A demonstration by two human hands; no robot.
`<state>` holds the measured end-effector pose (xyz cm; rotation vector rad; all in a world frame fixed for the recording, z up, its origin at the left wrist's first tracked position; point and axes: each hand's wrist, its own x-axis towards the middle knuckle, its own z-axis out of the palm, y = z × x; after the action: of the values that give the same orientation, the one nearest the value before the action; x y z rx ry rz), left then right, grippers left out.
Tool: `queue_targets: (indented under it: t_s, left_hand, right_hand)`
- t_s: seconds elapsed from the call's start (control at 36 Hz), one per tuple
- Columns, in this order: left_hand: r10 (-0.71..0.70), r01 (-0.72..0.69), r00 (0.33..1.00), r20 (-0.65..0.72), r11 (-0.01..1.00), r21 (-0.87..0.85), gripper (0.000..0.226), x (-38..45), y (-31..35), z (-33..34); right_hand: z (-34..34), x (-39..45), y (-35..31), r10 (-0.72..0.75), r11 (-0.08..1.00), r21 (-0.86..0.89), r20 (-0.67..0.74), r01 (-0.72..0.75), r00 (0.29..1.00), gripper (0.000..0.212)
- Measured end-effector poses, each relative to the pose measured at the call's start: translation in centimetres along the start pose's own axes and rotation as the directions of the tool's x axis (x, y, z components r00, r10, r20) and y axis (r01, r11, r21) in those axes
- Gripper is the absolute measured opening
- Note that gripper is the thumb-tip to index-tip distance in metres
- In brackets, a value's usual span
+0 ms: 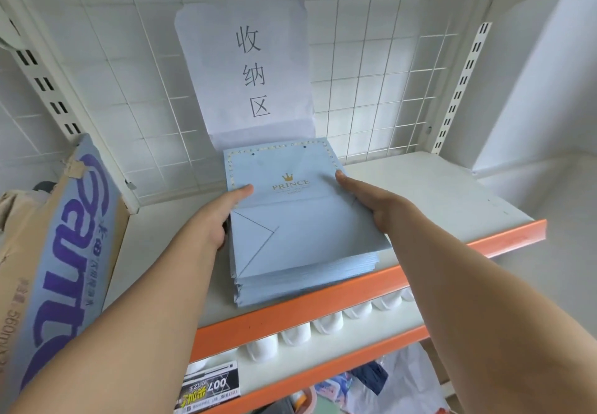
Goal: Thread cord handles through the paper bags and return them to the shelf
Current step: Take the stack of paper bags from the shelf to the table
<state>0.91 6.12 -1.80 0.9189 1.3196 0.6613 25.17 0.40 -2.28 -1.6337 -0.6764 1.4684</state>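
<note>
Both hands gripped the bag stack on the shelf.
Your left hand (223,216) and right hand (371,203) clasped opposite edges of the flat blue paper bags (307,236), stacked mid-shelf (436,187).

The paper bags (300,219) are pale blue, the top one with a gold crown and gold "PRINCE" lettering, a dotted cream border along its upper edges and thin dark crease lines. The shelf (436,187) is off-white with an orange front edge (323,300). The sheet (248,67) behind is pale lavender-white with dark grey characters. The wire grid (371,58) is white. The cardboard box (55,252) is brown with a blue panel and purple letters.
</note>
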Motion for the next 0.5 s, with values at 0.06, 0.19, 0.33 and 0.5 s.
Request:
queue_targets:
  t_s: [0.06,0.19,0.33,0.5]
  left_hand:
    - [0.030,-0.030,0.999,-0.021,1.000,0.000,0.018,0.3,1.4,-0.2]
    - [0.052,-0.051,0.997,-0.050,0.999,0.011,0.017,-0.1,4.5,-0.2]
    - [0.132,-0.128,0.988,-0.081,0.991,0.046,0.014,-1.4,5.2,1.7]
    - [0.112,-0.117,0.993,0.041,0.979,0.164,0.059,-3.2,3.5,3.5]
  right_hand:
    - [0.1,-0.1,-0.8,-0.042,0.998,0.040,0.002,0.042,0.999,0.041]
    - [0.3,-1.6,-3.4,-0.166,0.982,0.091,-0.006,0.166,0.986,0.026]
    - [0.0,-3.2,-3.8,-0.207,0.974,0.082,-0.034,0.209,0.978,0.023]
    - [-1.8,-5.3,-0.9,-0.168,0.979,0.097,-0.090,0.177,0.982,0.028]
